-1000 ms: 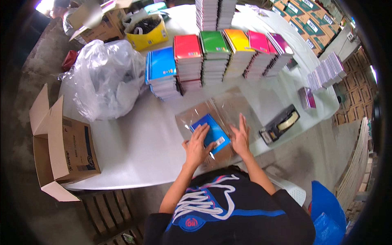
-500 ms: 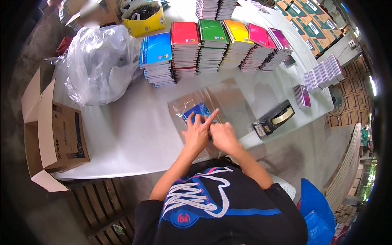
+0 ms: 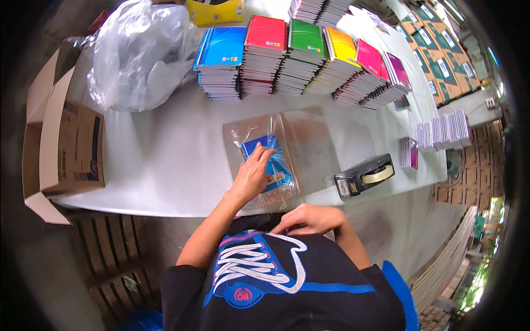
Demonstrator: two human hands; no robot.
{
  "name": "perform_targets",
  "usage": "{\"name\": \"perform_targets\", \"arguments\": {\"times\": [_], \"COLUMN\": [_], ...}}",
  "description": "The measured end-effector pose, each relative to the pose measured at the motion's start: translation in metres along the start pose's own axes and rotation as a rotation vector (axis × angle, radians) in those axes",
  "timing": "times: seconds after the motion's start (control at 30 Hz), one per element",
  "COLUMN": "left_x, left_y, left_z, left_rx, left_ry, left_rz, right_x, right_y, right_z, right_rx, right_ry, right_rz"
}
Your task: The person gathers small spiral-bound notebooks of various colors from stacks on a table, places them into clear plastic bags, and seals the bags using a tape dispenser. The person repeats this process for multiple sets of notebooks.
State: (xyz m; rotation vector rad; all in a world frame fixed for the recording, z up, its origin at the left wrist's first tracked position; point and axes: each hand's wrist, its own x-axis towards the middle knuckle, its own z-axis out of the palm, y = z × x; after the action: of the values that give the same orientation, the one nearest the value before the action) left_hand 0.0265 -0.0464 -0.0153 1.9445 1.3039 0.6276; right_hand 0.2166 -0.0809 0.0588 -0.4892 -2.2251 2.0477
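Observation:
A blue spiral notebook lies inside a clear plastic bag near the front edge of the white table. My left hand rests flat on the notebook, fingers spread, pressing the bag down. My right hand is pulled back off the table, in front of my chest at the table edge, fingers curled; whether it holds anything small I cannot tell. More clear bags lie flat to the right of the notebook.
Stacks of spiral notebooks in blue, red, green, yellow, pink and purple line the far side. A tape dispenser sits right. A big plastic sack and an open cardboard box are left.
My right hand has left the bagged notebook and drawn back to my chest. My left hand stays on the notebook. The view has tilted closer to the table edge.

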Motion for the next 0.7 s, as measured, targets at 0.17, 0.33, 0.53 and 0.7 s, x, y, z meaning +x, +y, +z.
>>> {"name": "perform_targets", "arguments": {"times": [0.17,0.33,0.53,0.7], "left_x": [-0.005,-0.015,-0.035,-0.027], "left_y": [-0.006,0.004,-0.015,-0.018], "left_z": [0.005,0.005,0.026,0.012], "left_rx": [0.008,0.272,0.104,0.096], "left_ry": [0.013,0.081,0.183,0.039], "left_rz": [-0.025,-0.138,-0.336,-0.335], "right_x": [0.032,0.071,0.069,0.074], "right_y": [0.028,0.04,0.075,0.074], "right_z": [-0.073,-0.105,-0.127,-0.13], "right_rx": [-0.611,-0.616,-0.473,-0.282], "right_ry": [0.509,0.122,0.116,0.118], "right_rz": [-0.082,0.09,-0.109,-0.089]}}
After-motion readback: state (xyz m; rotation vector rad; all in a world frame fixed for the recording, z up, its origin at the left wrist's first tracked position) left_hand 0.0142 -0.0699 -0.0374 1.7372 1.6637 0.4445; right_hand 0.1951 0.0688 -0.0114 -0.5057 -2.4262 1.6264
